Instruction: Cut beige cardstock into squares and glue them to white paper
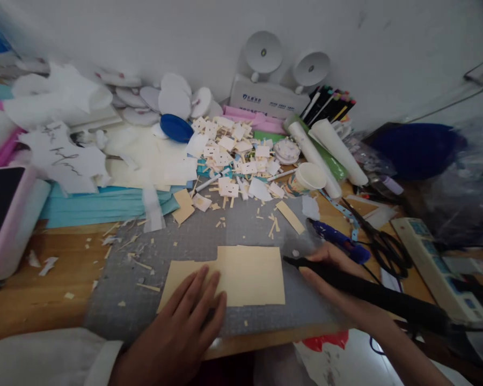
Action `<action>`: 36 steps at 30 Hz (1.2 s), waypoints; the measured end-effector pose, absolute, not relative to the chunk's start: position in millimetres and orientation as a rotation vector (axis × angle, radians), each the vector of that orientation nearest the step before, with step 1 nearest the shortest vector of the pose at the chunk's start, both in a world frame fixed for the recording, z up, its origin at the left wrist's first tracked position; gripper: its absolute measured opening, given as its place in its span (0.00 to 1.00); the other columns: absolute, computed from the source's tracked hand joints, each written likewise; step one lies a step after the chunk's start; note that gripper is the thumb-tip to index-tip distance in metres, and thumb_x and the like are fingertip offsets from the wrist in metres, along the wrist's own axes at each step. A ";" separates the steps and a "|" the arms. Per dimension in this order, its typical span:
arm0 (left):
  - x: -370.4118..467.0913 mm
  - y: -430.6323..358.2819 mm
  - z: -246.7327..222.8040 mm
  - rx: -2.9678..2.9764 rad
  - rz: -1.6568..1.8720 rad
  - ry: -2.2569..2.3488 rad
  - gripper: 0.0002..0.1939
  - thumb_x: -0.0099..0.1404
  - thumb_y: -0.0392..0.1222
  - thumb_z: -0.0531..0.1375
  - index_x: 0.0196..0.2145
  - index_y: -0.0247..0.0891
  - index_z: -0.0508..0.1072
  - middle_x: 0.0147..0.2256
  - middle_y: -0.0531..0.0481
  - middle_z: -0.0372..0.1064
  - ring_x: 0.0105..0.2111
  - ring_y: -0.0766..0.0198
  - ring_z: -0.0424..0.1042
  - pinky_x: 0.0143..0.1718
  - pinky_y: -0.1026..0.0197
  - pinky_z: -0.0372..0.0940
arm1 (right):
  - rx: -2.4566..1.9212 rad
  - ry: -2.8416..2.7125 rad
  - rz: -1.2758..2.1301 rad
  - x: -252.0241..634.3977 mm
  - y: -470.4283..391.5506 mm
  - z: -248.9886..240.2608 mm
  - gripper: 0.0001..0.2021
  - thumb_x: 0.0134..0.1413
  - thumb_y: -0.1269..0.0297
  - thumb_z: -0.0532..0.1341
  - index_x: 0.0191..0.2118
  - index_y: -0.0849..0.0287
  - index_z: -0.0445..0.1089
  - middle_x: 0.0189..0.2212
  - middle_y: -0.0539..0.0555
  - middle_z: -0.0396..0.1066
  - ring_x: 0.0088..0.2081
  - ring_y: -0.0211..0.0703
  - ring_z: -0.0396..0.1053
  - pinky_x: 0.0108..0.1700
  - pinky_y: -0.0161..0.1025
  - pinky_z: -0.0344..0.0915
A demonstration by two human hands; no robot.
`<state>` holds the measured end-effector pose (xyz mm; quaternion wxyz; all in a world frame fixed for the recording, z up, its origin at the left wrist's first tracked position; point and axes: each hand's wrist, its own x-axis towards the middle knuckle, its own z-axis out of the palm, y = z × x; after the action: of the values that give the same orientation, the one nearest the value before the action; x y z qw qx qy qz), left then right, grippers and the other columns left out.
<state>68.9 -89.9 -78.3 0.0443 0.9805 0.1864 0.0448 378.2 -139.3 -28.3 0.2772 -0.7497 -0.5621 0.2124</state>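
Observation:
My left hand (185, 316) lies with fingers stretched out over a cream card (249, 276), pressing near its left part. Its edges show a second card (173, 276) at the left, partly under my fingers. In my right hand (334, 268) is a long black pen-shaped tool (370, 284), whose narrow tip points left, just beside the card's right edge. The tip and card appear apart. Both cards rest on a grey cutting mat (116, 289). A narrow cream strip (290, 217) lies beyond the cards.
Small paper figures with drawn faces (229, 155) are heaped at the back. A paper cup (306, 179), a blue tool with a dark tip (338, 238), black scissors (382, 238) and a power strip (434, 268) stand or lie at right. Teal sheets (100, 206) lie at left.

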 end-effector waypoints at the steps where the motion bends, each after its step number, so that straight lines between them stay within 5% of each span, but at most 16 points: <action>1: 68.7 -89.0 -76.2 2.965 0.105 0.562 0.31 0.62 0.54 0.58 0.57 0.32 0.63 0.62 0.28 0.53 0.64 0.33 0.49 0.60 0.40 0.48 | -2.003 -1.470 0.524 379.1 -143.2 -28.6 0.08 0.51 0.57 0.64 0.29 0.54 0.66 0.22 0.47 0.67 0.23 0.40 0.66 0.22 0.34 0.62; 5: 67.5 -81.0 -67.1 2.790 0.074 0.544 0.35 0.60 0.60 0.59 0.58 0.35 0.63 0.62 0.33 0.55 0.63 0.35 0.51 0.58 0.40 0.54 | -1.929 -1.403 0.280 382.3 -153.8 -35.0 0.13 0.49 0.56 0.67 0.37 0.54 0.67 0.31 0.51 0.73 0.31 0.44 0.72 0.30 0.38 0.69; 9: 68.6 -65.4 -60.9 2.747 0.196 0.691 0.27 0.65 0.47 0.58 0.57 0.31 0.62 0.60 0.33 0.58 0.59 0.41 0.57 0.56 0.41 0.56 | -1.878 -1.466 0.206 374.0 -143.8 -50.6 0.10 0.55 0.56 0.63 0.41 0.54 0.70 0.35 0.52 0.76 0.36 0.47 0.75 0.40 0.43 0.71; 16: 72.0 -48.3 -53.9 2.613 0.163 0.731 0.20 0.64 0.42 0.60 0.53 0.36 0.66 0.53 0.41 0.65 0.54 0.47 0.60 0.57 0.42 0.54 | -1.727 -1.530 0.324 341.4 -119.6 -65.3 0.09 0.56 0.56 0.60 0.37 0.55 0.69 0.30 0.52 0.74 0.29 0.44 0.73 0.31 0.39 0.69; 22: 73.7 -50.7 -48.3 2.506 0.176 0.822 0.24 0.59 0.38 0.64 0.53 0.37 0.64 0.53 0.42 0.63 0.53 0.48 0.62 0.55 0.46 0.56 | -1.580 -1.514 0.308 331.3 -118.5 -56.3 0.10 0.52 0.60 0.62 0.38 0.55 0.64 0.27 0.49 0.69 0.27 0.42 0.69 0.30 0.38 0.68; 27: 67.5 -40.3 -23.0 2.369 0.150 0.924 0.26 0.64 0.39 0.57 0.58 0.37 0.56 0.45 0.45 0.68 0.41 0.57 0.72 0.42 0.57 0.65 | -1.488 -1.487 0.360 329.2 -130.3 -32.6 0.09 0.52 0.64 0.64 0.39 0.53 0.65 0.29 0.48 0.69 0.29 0.40 0.69 0.33 0.37 0.67; 32: 54.5 -28.3 25.0 2.333 -0.019 0.788 0.14 0.61 0.46 0.61 0.43 0.37 0.71 0.38 0.50 0.72 0.38 0.57 0.71 0.37 0.61 0.63 | -1.338 -1.389 0.581 327.5 -143.9 -14.2 0.12 0.54 0.64 0.65 0.42 0.50 0.64 0.32 0.48 0.69 0.32 0.40 0.68 0.34 0.36 0.65; 36: 50.6 -25.8 44.6 2.248 -0.197 0.623 0.12 0.56 0.47 0.65 0.36 0.39 0.75 0.33 0.55 0.72 0.33 0.62 0.71 0.31 0.66 0.61 | -1.273 -1.392 0.670 326.9 -148.7 -13.7 0.13 0.53 0.64 0.66 0.42 0.50 0.64 0.31 0.48 0.69 0.32 0.40 0.67 0.34 0.37 0.64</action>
<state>50.6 -25.8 44.6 0.3895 0.8844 0.2450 -0.0776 326.9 -148.7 -13.7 0.5397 -0.5355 -0.5854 0.2816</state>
